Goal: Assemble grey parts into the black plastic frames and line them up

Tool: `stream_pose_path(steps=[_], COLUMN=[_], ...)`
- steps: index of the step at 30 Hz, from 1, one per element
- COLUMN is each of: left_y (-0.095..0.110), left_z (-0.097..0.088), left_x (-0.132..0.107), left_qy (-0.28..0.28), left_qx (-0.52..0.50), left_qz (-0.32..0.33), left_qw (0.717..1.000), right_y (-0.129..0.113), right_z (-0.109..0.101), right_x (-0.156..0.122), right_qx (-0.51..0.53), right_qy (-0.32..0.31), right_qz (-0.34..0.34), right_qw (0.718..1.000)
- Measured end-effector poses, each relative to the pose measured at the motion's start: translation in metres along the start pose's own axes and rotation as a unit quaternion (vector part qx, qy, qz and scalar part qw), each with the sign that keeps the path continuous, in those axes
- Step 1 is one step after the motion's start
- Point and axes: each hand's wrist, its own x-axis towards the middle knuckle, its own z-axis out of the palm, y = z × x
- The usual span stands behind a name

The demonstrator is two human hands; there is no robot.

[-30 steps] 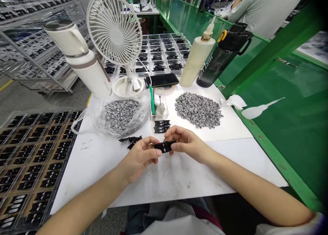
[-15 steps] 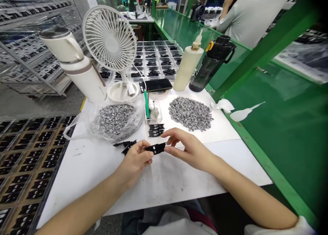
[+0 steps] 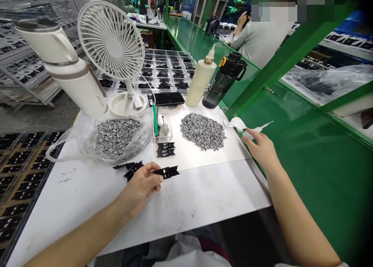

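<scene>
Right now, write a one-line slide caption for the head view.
Left hand holds a black plastic part over a white workbench, right hand beside a white plastic dropper on green matting.

A factory assembly workshop, shown by long green-topped workbenches (image 3: 192, 37), clear plastic trays (image 3: 145, 51) of small black parts (image 3: 163, 74), a metal wire rack (image 3: 29, 76) stacked with more trays, and a co-worker in a grey shirt (image 3: 262, 41)

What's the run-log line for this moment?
left hand: holds black plastic part | right hand: nearest white squeeze bottle
</scene>
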Motion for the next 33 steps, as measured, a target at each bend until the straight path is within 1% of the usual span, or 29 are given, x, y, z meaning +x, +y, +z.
stream_pose_path(steps=[1, 2, 3, 4, 5, 6, 7, 9, 10, 11, 13, 14, 15, 18, 21, 24, 27, 33], left_y=[0.0, 0.001, 0.001, 0.002, 0.002, 0.002, 0.002, 0.002, 0.002, 0.002, 0.003, 0.003, 0.003, 0.004, 0.004, 0.003, 0.003, 0.004], left_z=[0.0, 0.001, 0.001, 0.002, 0.002, 0.002, 0.002, 0.002, 0.002, 0.002, 0.002, 0.003, 0.003, 0.004, 0.004, 0.004, 0.004, 0.004], left_x=[0.0, 0.0, -0.001, -0.001, 0.0, 0.0, 0.001, 0.002, 0.003, 0.004, 0.004, 0.004, 0.004, 0.003, 0.002, 0.003, 0.004, 0.002], left_qy=[0.002, 0.005, 0.006, 0.008, 0.01, 0.012, 0.017, 0.025, 0.027, 0.029, 0.03, 0.032, 0.034, 0.039, 0.042, 0.039, 0.037, 0.031], left_qx=[0.003, 0.005, 0.006, 0.007, 0.006, 0.005, 0.005, 0.012, 0.016, 0.02, 0.023, 0.024, 0.025, 0.044, 0.061, 0.064, 0.064, 0.062], left_qz=[0.0, 0.0, -0.002, -0.003, -0.005, -0.006, -0.005, -0.003, -0.002, -0.002, 0.001, 0.001, 0.001, -0.003, -0.001, 0.001, 0.0, -0.001], left_qw=[1.0, 1.0, 1.0, 1.0, 1.0, 1.0, 1.0, 1.0, 1.0, 0.999, 0.999, 0.999, 0.999, 0.998, 0.997, 0.997, 0.997, 0.998], right_y=[-0.003, -0.01, -0.022, -0.037, -0.054, -0.073, -0.093, -0.13, -0.146, -0.159, -0.176, -0.181, -0.183, -0.18, -0.177, -0.179, -0.182, -0.183], right_z=[0.001, 0.0, -0.002, -0.005, -0.008, -0.012, -0.015, -0.02, -0.021, -0.02, -0.015, -0.011, -0.007, 0.003, 0.006, 0.005, 0.004, 0.005], right_x=[0.0, -0.002, -0.007, -0.014, -0.023, -0.032, -0.042, -0.06, -0.068, -0.074, -0.084, -0.088, -0.091, -0.099, -0.105, -0.108, -0.108, -0.108], right_qx=[0.014, 0.042, 0.09, 0.154, 0.249, 0.35, 0.437, 0.564, 0.609, 0.639, 0.657, 0.649, 0.636, 0.588, 0.566, 0.557, 0.558, 0.554], right_qy=[0.029, 0.087, 0.153, 0.217, 0.267, 0.276, 0.259, 0.178, 0.113, 0.036, -0.092, -0.13, -0.149, -0.156, -0.154, -0.148, -0.144, -0.137], right_qz=[0.006, 0.01, 0.002, -0.017, -0.035, -0.053, -0.069, -0.101, -0.129, -0.158, -0.211, -0.23, -0.243, -0.259, -0.266, -0.282, -0.295, -0.298], right_qw=[0.999, 0.995, 0.984, 0.964, 0.931, 0.893, 0.858, 0.8, 0.774, 0.752, 0.718, 0.713, 0.717, 0.751, 0.765, 0.767, 0.762, 0.765])
